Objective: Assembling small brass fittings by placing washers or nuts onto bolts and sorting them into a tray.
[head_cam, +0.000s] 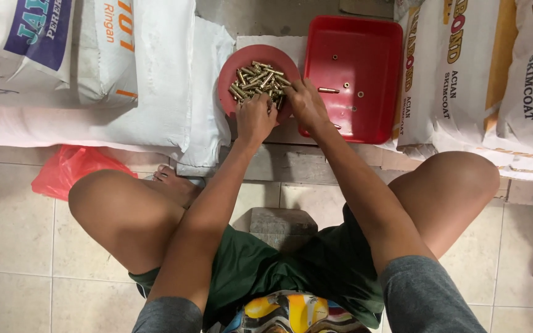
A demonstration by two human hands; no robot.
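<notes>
While I sit low, my left hand (255, 117) and right hand (305, 102) curl their fingers into the brass bolts (259, 80) heaped in the round red bowl (229, 71); grip hidden. A red tray (371, 43) sits just beside.

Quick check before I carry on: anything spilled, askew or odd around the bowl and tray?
Nothing spilled. The brass pins sit heaped inside the round red bowl, both hands at its near edge. The red tray holds a few scattered pieces, all within its rim.

White sacks (124, 68) stacked left of hands, more sacks (495, 80) right. Red plastic bag (69, 169) on tiled floor (7, 246), lower left. Grey block (282, 225) below hands.
</notes>
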